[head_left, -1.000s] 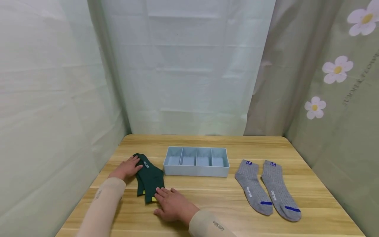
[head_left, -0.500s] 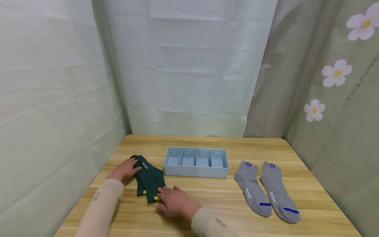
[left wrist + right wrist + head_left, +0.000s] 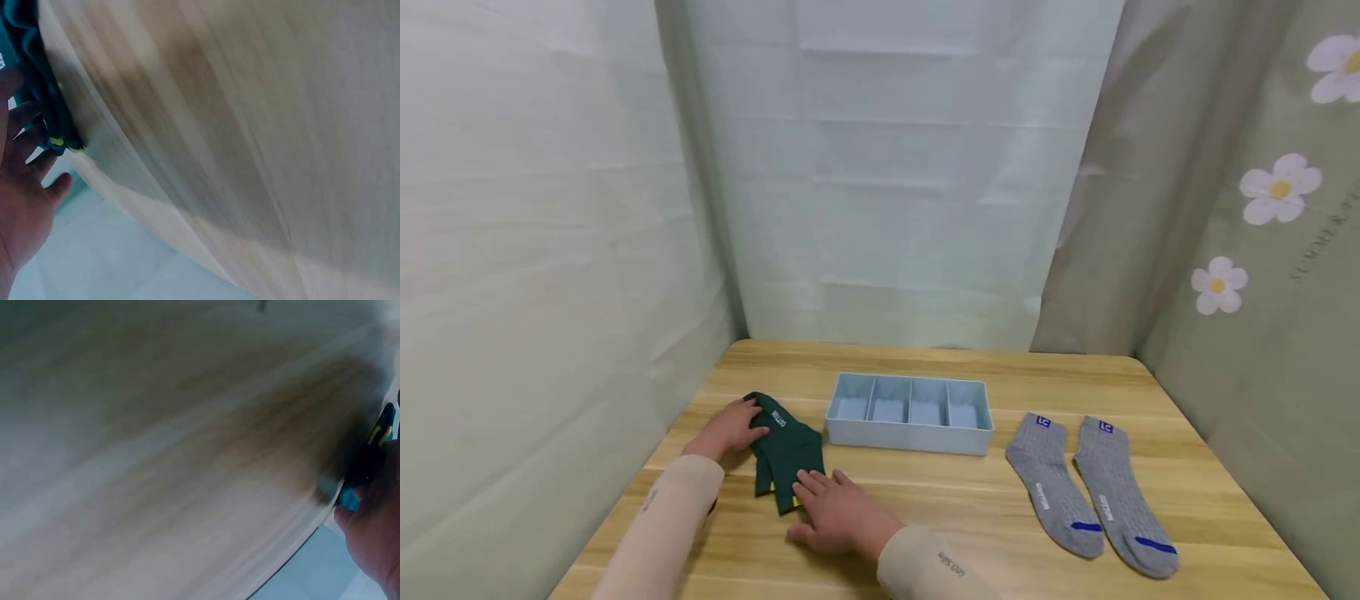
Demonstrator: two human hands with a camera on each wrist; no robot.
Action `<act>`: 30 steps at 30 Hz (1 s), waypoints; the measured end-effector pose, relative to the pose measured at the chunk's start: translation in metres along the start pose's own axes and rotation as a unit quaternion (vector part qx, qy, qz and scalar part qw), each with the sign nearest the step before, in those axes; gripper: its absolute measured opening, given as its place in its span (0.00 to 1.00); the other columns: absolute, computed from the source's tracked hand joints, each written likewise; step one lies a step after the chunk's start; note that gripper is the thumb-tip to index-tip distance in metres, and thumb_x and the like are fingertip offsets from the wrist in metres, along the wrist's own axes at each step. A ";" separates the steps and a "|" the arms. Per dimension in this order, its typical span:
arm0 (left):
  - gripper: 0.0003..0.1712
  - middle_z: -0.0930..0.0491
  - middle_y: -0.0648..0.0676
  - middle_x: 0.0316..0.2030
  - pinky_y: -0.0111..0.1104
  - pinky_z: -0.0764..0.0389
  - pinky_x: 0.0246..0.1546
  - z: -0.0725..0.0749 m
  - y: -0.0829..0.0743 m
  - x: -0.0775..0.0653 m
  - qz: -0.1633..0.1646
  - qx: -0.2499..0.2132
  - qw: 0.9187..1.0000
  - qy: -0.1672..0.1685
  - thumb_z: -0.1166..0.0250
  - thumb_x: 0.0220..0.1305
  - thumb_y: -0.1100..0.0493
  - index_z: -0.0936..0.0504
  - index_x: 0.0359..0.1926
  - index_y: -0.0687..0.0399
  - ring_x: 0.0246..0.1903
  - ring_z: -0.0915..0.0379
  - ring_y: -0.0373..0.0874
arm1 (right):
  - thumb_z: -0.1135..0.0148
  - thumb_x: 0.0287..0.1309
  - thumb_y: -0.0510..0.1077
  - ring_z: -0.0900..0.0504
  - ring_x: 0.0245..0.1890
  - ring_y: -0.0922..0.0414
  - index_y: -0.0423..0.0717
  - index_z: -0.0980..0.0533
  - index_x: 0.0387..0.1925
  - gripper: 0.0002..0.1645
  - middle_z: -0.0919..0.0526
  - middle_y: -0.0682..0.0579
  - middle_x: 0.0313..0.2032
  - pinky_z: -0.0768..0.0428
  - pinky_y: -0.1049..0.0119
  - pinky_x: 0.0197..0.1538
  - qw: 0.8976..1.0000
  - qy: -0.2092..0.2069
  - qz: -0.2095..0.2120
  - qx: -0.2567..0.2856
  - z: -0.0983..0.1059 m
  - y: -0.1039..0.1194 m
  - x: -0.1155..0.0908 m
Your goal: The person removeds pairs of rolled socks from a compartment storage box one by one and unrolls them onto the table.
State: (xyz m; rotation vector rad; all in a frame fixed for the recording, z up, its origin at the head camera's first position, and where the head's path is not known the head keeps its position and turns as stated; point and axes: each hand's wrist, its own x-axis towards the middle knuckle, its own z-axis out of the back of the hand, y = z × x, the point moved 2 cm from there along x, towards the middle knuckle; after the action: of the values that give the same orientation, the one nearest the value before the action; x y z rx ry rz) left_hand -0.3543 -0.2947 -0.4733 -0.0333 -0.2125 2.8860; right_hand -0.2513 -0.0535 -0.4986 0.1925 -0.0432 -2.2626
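Two dark green socks (image 3: 793, 454) with yellow marks lie overlapping on the left part of the wooden table. My left hand (image 3: 728, 427) rests its fingertips on their far left end; in the left wrist view its thumb (image 3: 57, 187) stands apart from the fingers beside the green fabric (image 3: 44, 94). With fingers extended, my right hand (image 3: 842, 512) touches the near end of the socks by a yellow mark. The right wrist view catches only part of that hand (image 3: 375, 531) next to dark fabric, dim and blurred.
A light blue box (image 3: 910, 437) with several compartments stands behind, at the middle of the table (image 3: 940, 517). On the right lie two grey socks, the left one (image 3: 1054, 492) beside the right one (image 3: 1123, 500). Cloth sheets (image 3: 895, 208) enclose the table at the back and sides.
The head view has shifted slightly, so the box and socks appear further right. My right hand has moved a little left relative to them. My left hand stays on the green socks.
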 end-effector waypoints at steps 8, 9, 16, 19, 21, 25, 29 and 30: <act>0.24 0.32 0.73 0.63 0.63 0.34 0.57 0.006 0.002 -0.004 0.003 0.015 1.000 0.011 0.41 0.71 0.56 0.24 0.61 0.68 0.62 0.37 0.71 | 0.60 0.70 0.71 0.43 0.73 0.62 0.55 0.39 0.75 0.41 0.41 0.59 0.74 0.41 0.56 0.72 1.000 -0.024 0.000 -0.014 -0.002 -0.002 -0.001; 0.24 0.33 0.73 0.64 0.63 0.34 0.58 0.006 0.003 -0.007 0.002 0.018 1.000 0.023 0.42 0.72 0.56 0.24 0.61 0.68 0.62 0.37 0.72 | 0.60 0.70 0.71 0.42 0.72 0.62 0.55 0.39 0.75 0.41 0.40 0.60 0.74 0.41 0.56 0.71 0.999 -0.028 0.001 -0.018 -0.001 -0.002 -0.002; 0.22 0.29 0.76 0.58 0.59 0.32 0.58 0.008 0.020 -0.029 -0.017 0.039 0.999 0.024 0.43 0.72 0.58 0.22 0.57 0.71 0.58 0.33 0.73 | 0.66 0.72 0.70 0.39 0.71 0.61 0.58 0.38 0.74 0.38 0.37 0.63 0.72 0.42 0.53 0.72 0.996 -0.047 0.008 -0.074 0.002 -0.006 -0.001; 0.21 0.28 0.76 0.57 0.59 0.31 0.57 0.006 0.028 -0.041 -0.011 0.040 0.999 0.013 0.42 0.71 0.58 0.21 0.56 0.71 0.57 0.32 0.73 | 0.68 0.73 0.70 0.39 0.71 0.60 0.60 0.36 0.73 0.37 0.36 0.63 0.71 0.42 0.53 0.72 0.993 -0.051 0.001 -0.105 0.004 -0.009 0.004; 0.22 0.27 0.75 0.56 0.59 0.31 0.56 0.006 0.031 -0.050 -0.002 0.045 0.999 0.005 0.41 0.71 0.56 0.21 0.56 0.71 0.57 0.32 0.73 | 0.68 0.73 0.70 0.40 0.72 0.60 0.60 0.36 0.73 0.37 0.36 0.63 0.71 0.41 0.54 0.71 0.991 -0.050 -0.010 -0.122 0.005 -0.011 0.008; 0.23 0.25 0.74 0.54 0.61 0.30 0.53 0.005 0.036 -0.063 0.010 0.064 0.998 -0.011 0.39 0.69 0.53 0.19 0.54 0.68 0.56 0.31 0.72 | 0.66 0.73 0.69 0.40 0.72 0.60 0.58 0.36 0.73 0.37 0.37 0.62 0.72 0.39 0.55 0.70 0.989 -0.043 -0.032 -0.138 0.007 -0.014 0.013; 0.22 0.24 0.73 0.50 0.63 0.28 0.49 0.010 0.034 -0.069 0.018 0.073 0.997 -0.014 0.36 0.67 0.51 0.17 0.50 0.67 0.52 0.29 0.71 | 0.65 0.73 0.69 0.41 0.72 0.59 0.57 0.37 0.74 0.38 0.38 0.59 0.73 0.39 0.55 0.71 0.989 -0.036 -0.052 -0.133 0.006 -0.013 0.015; 0.21 0.22 0.71 0.48 0.63 0.27 0.47 0.012 0.032 -0.069 0.020 0.074 0.997 -0.015 0.36 0.67 0.50 0.16 0.48 0.66 0.49 0.27 0.70 | 0.64 0.73 0.69 0.41 0.72 0.59 0.56 0.37 0.74 0.38 0.39 0.59 0.73 0.39 0.55 0.71 0.990 -0.038 -0.056 -0.128 0.006 -0.011 0.015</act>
State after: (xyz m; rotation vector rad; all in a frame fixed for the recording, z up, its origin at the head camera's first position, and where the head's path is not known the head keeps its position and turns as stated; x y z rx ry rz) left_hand -0.2957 -0.3443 -0.4662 0.0335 -0.0026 2.9349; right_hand -0.2697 -0.0579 -0.4955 -0.0294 0.2205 -2.3599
